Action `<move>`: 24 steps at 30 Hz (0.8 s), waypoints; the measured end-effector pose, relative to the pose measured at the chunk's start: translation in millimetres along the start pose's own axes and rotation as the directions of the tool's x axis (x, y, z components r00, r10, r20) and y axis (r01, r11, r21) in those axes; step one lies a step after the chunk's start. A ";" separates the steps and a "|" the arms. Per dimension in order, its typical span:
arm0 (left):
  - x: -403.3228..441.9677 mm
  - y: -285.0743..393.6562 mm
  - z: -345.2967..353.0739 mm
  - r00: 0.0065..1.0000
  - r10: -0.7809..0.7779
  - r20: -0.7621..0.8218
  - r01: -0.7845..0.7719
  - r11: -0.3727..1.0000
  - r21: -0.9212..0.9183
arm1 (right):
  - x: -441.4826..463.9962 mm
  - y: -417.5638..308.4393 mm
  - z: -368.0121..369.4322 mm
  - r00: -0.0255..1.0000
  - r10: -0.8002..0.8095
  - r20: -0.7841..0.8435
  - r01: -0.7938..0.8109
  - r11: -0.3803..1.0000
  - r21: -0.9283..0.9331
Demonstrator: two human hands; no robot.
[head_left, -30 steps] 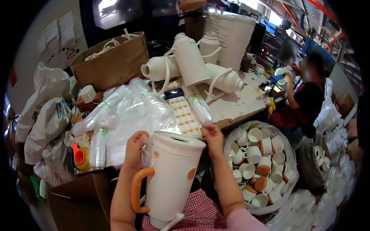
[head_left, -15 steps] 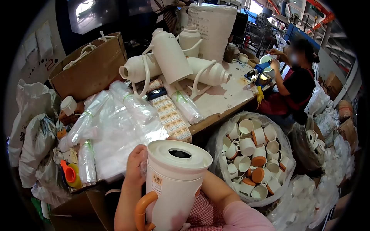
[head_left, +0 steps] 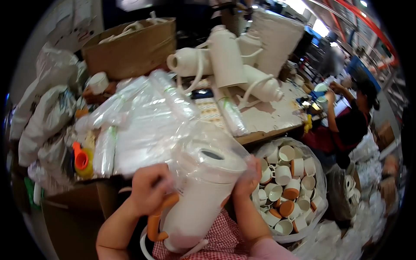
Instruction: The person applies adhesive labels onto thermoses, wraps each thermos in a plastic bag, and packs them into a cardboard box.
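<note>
In my lap leans a white jug-like vessel (head_left: 199,208) with an orange handle (head_left: 153,225) and a dark oval hole in its top. A clear plastic bag (head_left: 190,147) lies over its upper part. My left hand (head_left: 149,188) is closed on the bag at the left side, just above the handle. On the other side my right hand (head_left: 248,178) pinches the bag near the rim, its fingers somewhat blurred. A white loop (head_left: 145,245) shows beside the vessel's base, over a red checked apron (head_left: 223,236).
Flat clear bags (head_left: 138,125) cover the table's left part, near a sticker sheet (head_left: 209,113). White flask bodies (head_left: 227,56) lie piled behind. Right of me stands a lined container (head_left: 323,199) of white and orange cups. A co-worker (head_left: 351,112) sits at the far right.
The plastic bag has come over the vessel's top. My right hand has risen from low by the vessel to its right rim. The view has shifted, so the table appears farther right.
</note>
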State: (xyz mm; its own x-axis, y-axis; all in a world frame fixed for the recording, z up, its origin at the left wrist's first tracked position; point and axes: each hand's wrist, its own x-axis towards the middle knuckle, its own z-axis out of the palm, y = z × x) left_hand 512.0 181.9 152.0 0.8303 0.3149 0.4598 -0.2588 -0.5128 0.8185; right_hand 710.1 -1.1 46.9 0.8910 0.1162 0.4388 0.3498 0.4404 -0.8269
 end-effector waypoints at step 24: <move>-300.6 43.0 80.8 0.896 -0.434 0.094 0.297 0.743 0.600 | -192.0 -36.4 86.0 0.245 0.392 0.887 -0.348 0.889 -0.297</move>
State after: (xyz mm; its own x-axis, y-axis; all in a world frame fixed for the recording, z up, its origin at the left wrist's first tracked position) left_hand 291.2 0.7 21.1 0.9026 0.4298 0.0244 0.3506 -0.7668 0.5377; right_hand 501.4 37.1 23.0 0.0993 0.9905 0.0951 0.0872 0.0866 -0.9924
